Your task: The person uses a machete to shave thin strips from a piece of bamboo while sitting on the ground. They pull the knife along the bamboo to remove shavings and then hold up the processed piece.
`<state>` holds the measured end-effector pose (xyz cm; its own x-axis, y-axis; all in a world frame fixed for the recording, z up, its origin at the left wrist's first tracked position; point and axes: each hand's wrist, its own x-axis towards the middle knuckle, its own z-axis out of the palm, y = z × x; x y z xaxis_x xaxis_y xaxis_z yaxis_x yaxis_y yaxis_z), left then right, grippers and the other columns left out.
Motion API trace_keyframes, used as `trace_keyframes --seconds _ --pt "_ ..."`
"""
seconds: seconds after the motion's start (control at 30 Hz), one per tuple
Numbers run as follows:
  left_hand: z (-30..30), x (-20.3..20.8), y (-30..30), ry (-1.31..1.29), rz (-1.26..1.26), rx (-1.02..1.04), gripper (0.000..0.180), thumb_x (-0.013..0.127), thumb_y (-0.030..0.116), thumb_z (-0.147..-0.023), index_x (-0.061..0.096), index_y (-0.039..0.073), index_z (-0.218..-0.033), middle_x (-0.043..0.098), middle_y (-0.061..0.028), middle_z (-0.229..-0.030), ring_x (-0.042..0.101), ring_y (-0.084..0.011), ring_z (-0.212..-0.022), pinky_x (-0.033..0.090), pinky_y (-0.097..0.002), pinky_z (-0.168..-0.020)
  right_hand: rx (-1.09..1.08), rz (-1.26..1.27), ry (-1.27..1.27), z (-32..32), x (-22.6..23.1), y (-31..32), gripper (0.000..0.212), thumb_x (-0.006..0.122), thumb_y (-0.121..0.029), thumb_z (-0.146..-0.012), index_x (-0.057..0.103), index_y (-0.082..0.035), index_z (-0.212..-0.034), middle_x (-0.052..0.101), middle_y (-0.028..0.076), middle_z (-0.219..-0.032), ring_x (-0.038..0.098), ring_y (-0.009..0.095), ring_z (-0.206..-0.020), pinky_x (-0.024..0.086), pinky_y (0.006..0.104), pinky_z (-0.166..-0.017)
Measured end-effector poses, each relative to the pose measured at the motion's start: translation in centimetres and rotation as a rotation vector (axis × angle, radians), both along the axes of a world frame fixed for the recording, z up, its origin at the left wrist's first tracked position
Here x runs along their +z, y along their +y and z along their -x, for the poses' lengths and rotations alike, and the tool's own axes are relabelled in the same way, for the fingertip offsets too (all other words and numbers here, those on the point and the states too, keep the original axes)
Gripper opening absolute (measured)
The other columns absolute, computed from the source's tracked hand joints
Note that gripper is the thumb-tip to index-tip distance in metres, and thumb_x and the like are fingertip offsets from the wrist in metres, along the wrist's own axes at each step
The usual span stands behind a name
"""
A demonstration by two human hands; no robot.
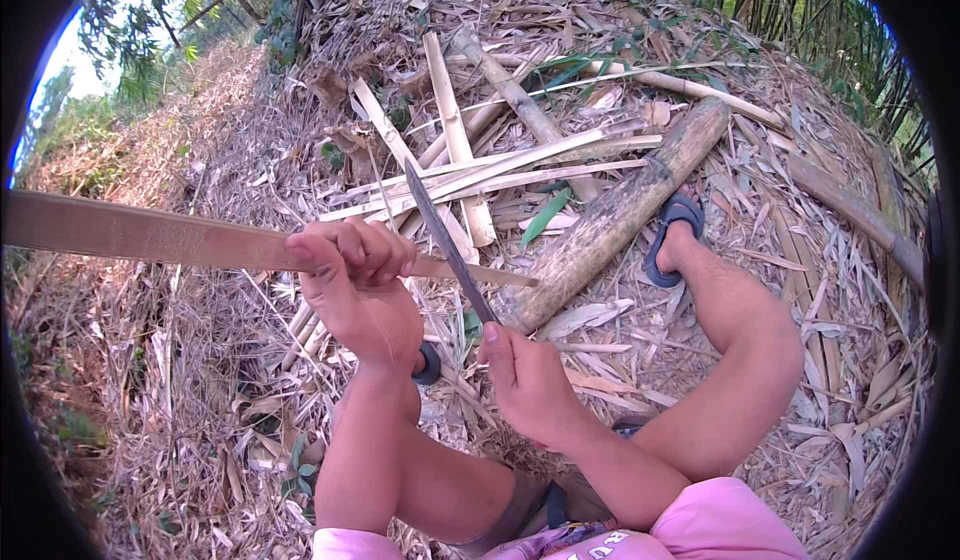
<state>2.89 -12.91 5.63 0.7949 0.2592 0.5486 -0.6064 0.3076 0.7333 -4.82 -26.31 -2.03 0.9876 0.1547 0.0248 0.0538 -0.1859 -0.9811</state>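
Note:
My left hand (362, 285) is closed around a long, flat bamboo strip (150, 232). The strip runs in from the left edge and narrows toward its far end, which reaches the thick bamboo pole (630, 210) on the ground. In my right hand (535, 385) is a knife with a long, dark blade (443, 235), its handle hidden by my fingers. The blade points up and away to the left and crosses the strip just right of my left hand. Whether blade and strip touch, I cannot tell.
Split bamboo pieces (455, 140) lie crossed on the ground ahead. Another bamboo pole (860, 210) rests at the right. Dry leaves (240, 330) cover the slope. My sandalled foot (680, 230) stands beside the thick pole, and bamboo stems (800, 10) rise behind.

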Motion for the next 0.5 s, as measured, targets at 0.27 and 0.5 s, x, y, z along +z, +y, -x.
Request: trace_keyframes --seconds 0.27,0.5 --pt "0.6 -0.3 -0.1 -0.005 0.016 0.105 0.045 0.032 0.049 -0.105 0.034 0.012 -0.080 0.027 0.0019 -0.061 0.027 -0.0109 -0.054 0.028 -0.0286 -0.053 -0.002 0.104 -0.021 -0.9 0.0 0.5 0.044 0.043 -0.031 -0.104 0.058 0.004 -0.081 0.058 0.027 -0.061 0.060 0.048 -0.061 0.047 0.0543 -0.056" --pt "0.8 -0.7 -0.5 -0.022 0.052 0.121 0.046 0.031 0.051 -0.105 0.034 0.013 -0.078 0.027 0.0017 -0.062 0.026 -0.0109 -0.054 0.029 -0.0282 -0.053 -0.065 0.177 -0.092 -2.1 -2.0 -0.1 0.041 0.045 -0.029 -0.104 0.057 0.004 -0.082 0.054 0.026 -0.057 0.058 0.047 -0.059 0.043 0.0522 -0.053"
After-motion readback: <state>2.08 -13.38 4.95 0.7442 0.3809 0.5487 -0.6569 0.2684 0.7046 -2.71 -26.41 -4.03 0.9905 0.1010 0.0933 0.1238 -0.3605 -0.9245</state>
